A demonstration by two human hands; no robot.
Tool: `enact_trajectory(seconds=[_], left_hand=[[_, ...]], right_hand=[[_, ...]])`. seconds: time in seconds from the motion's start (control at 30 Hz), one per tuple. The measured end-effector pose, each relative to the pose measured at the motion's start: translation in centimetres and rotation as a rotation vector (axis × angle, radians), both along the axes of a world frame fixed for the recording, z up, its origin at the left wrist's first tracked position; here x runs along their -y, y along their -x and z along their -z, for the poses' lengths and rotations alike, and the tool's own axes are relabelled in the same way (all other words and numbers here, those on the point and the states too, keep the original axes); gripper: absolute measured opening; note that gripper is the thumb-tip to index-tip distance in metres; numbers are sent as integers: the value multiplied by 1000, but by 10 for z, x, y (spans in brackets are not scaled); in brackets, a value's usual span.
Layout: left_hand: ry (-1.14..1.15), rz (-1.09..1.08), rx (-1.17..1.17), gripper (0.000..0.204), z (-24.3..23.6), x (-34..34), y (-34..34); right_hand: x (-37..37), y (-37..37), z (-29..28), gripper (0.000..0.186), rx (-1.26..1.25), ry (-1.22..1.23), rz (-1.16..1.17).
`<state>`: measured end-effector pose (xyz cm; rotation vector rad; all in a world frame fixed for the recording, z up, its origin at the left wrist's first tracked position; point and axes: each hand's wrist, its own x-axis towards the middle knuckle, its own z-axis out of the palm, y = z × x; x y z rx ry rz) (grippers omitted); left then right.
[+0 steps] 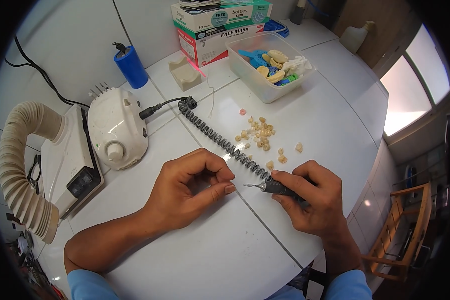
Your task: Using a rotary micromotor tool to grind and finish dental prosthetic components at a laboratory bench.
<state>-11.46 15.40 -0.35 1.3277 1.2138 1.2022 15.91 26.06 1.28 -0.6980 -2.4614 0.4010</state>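
My right hand (315,197) grips a dark rotary handpiece (277,188) like a pen. Its thin metal bur (250,185) points left toward my other hand. From the handpiece a grey coiled cord (220,139) runs back to a white micromotor control box (117,127) with a round knob. My left hand (192,187) is closed, thumb and forefinger curled toward each other just left of the bur. Whatever lies between those fingertips is too small or hidden to make out. Beyond the hands, several loose tooth-shaped pieces (262,132) in cream and yellow are scattered on the white tiled tabletop (185,255).
At left stands a white unit with a digital display (83,181) and a ribbed hose (22,165). Toward the back are a blue cylinder (131,67), a cream block (185,73), stacked mask boxes (220,42) and a clear plastic tub (265,90) holding dental moulds.
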Motion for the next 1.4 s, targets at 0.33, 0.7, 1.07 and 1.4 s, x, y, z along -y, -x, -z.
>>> enact_trajectory(seconds=[0.33, 0.7, 1.07, 1.4], left_hand=[[2, -161, 162, 15, -5, 1, -7], [-54, 23, 437, 21, 1, -2, 10], [-457, 130, 234, 25, -46, 11, 6], [-392, 37, 443, 26, -80, 36, 12]], right_hand=[[1, 1, -1, 43, -62, 27, 5], [8, 15, -40, 36, -356, 398, 84], [14, 109, -110, 56, -600, 671, -506], [38, 141, -134, 44, -713, 586, -482]])
